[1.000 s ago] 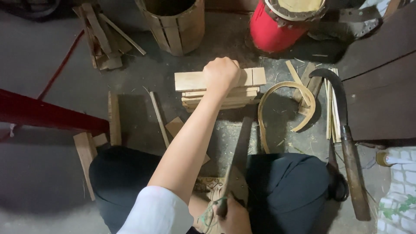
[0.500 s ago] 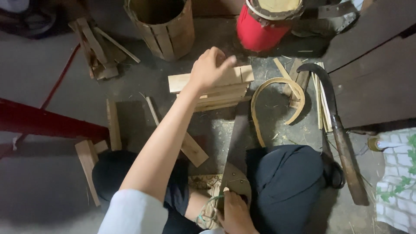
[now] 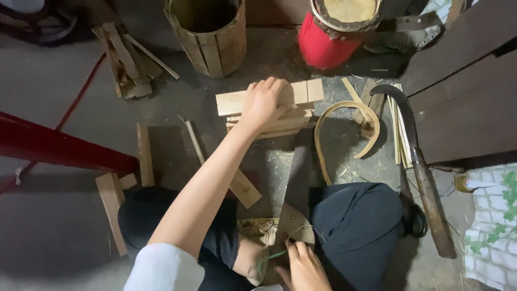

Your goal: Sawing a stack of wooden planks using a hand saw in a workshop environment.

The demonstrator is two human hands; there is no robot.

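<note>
My left hand reaches forward and lies on a stack of pale wooden slats on the floor, with its fingers curled over the top slat. Low between my knees, my right hand grips the cord-wrapped handle of a broad dark blade. The blade points away from me toward the stack. One loose slat lies beside my left forearm.
A curved bamboo strip and a long hooked knife lie to the right. A slatted wooden bucket and a red drum stand behind. A red beam, loose slats and scrap wood are at the left.
My left hand rose briefly off the stack, then came back down onto the top slat. My right hand has stayed on the blade handle.
</note>
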